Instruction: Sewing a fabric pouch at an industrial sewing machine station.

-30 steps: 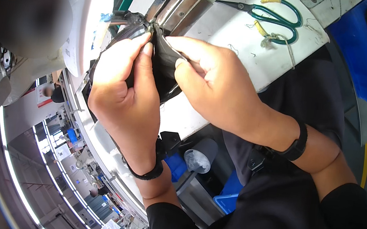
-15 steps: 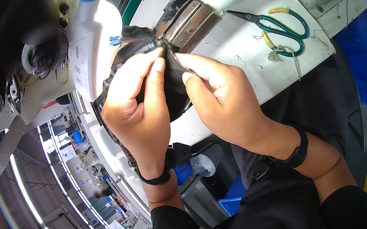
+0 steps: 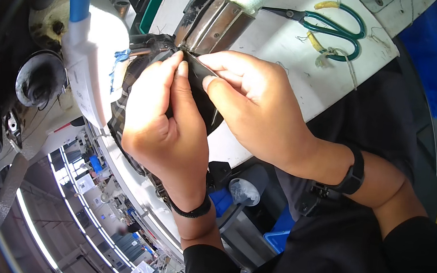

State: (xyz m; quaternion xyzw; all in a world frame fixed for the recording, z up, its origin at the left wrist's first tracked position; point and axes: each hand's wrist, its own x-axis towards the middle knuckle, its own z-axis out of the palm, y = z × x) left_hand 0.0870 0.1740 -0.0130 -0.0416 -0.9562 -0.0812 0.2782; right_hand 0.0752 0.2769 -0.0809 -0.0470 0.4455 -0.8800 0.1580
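Note:
Both hands hold a black piece of fabric (image 3: 198,84) up against the metal bed of a sewing machine (image 3: 221,28). My left hand (image 3: 168,131) is closed, its thumb and forefinger pinching the fabric close to the machine's end. From the right, my right hand (image 3: 264,112) pinches the fabric edge between thumb and fingers. A plaid part (image 3: 119,109) of the work shows left of my left hand. The exact spot under the machine's working end is hidden by the fabric and fingertips.
Green-handled scissors (image 3: 355,49) with yellow wrapping lie on the white tabletop (image 3: 302,87) at right. A white and blue upright part (image 3: 84,62) stands at left. A blue bin (image 3: 427,58) is at far right, and a grey bucket (image 3: 247,188) sits below the table.
The machine and tabletop have shifted slightly left in the view. Both hands keep their pinch on the fabric, and more of the plaid part shows at left.

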